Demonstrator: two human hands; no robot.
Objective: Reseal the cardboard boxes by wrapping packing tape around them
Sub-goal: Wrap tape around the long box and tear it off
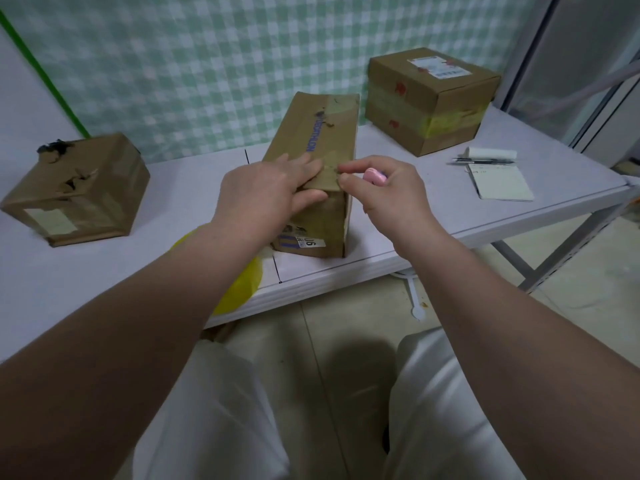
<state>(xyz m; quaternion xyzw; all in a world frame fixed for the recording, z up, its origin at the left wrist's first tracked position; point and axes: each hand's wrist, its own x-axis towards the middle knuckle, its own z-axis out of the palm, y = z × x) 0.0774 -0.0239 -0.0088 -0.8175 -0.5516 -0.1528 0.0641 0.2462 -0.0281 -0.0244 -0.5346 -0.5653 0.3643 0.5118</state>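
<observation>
A long narrow cardboard box [311,140] with blue lettering lies on the white table [194,188], its near end facing me. My left hand [270,192] rests on the box's near top corner, fingers flat on top and thumb against the end face. My right hand [391,195] is just right of that corner. Its curled fingers hold a small pink object [374,176], and its thumb and forefinger touch the box's top edge. A yellow tape roll [239,285] lies at the table's front edge, mostly hidden under my left forearm.
A torn, taped box [79,192] sits at the left. A larger box [429,98] with a label and yellow tape stands at the back right. A notepad [498,183], a pen [485,161] and a white paper roll [491,153] lie at the right. My white-trousered knees are below the table's edge.
</observation>
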